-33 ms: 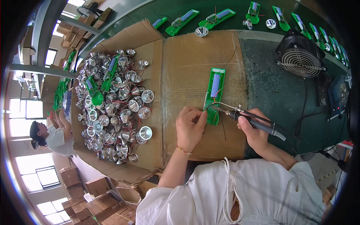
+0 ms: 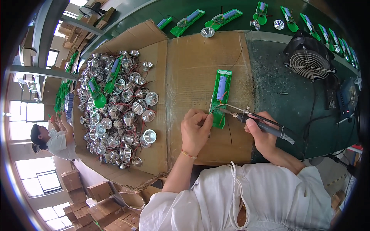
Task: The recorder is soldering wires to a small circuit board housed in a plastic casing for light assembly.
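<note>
In front of me a green plastic housing [image 2: 216, 97] lies lengthwise on the cardboard, holding a purple cylindrical battery [image 2: 221, 87] and thin wires. My right hand [image 2: 262, 134] grips a soldering iron [image 2: 266, 128] with a thin metal feed tube along it. Its tip points left, over the lower part of the housing, where a small circuit area [image 2: 216, 109] shows. My left hand [image 2: 195, 129] is closed in a pinch at the housing's left edge; whatever sits between the fingertips is too small to make out. A dark wire sticks out below the housing.
On the left, a cardboard box [image 2: 154, 50] holds many silver reflector cups [image 2: 129, 118] and a couple of green housings. More housings with batteries and reflectors line the bench's far edge. A fan with a round grille [image 2: 311, 64] stands at right. Behind the box, a co-worker [image 2: 58, 138] handles green parts.
The soldering iron and my right hand have shifted very slightly to the right. My left hand and the housing stay in place.
</note>
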`<state>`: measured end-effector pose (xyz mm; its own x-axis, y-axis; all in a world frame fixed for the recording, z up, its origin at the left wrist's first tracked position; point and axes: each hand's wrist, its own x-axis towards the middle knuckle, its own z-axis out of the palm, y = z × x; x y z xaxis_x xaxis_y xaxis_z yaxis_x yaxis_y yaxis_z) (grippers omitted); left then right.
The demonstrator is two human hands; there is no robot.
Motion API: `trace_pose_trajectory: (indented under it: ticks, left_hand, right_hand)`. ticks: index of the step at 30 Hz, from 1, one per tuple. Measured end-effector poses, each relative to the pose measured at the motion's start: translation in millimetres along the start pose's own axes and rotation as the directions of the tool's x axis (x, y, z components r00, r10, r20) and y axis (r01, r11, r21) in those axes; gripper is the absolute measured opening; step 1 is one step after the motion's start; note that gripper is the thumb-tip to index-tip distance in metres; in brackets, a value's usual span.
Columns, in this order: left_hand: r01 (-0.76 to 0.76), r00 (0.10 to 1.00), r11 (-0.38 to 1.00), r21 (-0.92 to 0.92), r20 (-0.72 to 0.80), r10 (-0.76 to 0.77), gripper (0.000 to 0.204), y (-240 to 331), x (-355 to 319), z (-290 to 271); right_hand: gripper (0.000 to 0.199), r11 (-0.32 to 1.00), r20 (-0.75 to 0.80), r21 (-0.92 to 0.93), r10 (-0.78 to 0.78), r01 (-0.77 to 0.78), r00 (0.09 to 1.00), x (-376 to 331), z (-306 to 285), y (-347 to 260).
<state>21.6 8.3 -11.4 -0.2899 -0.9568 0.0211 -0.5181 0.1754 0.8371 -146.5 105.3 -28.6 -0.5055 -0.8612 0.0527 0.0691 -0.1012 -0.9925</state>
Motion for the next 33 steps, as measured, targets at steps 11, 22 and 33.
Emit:
trace_pose_trajectory:
  ticks: [11, 22, 33]
  left_hand:
    - [-0.057, 0.998, 0.998, 0.010, 0.019, 0.056, 0.011, -2, 0, 0]
    - [-0.149, 0.984, 0.984, 0.092, 0.108, 0.139, 0.008, -3, 5, -5]
    - [-0.134, 0.978, 0.986, 0.103, 0.173, 0.115, 0.008, 1, 10, -8]
  right_hand:
    - [0.014, 0.999, 0.037, -0.024, -0.037, 0.038, 0.999, -5, -14, -3]
    - [0.013, 0.998, 0.079, -0.055, -0.010, 0.014, 0.997, -4, -11, -5]
    - [0.012, 0.962, 0.124, -0.233, -0.119, 0.146, 0.985, 2, -11, -20]
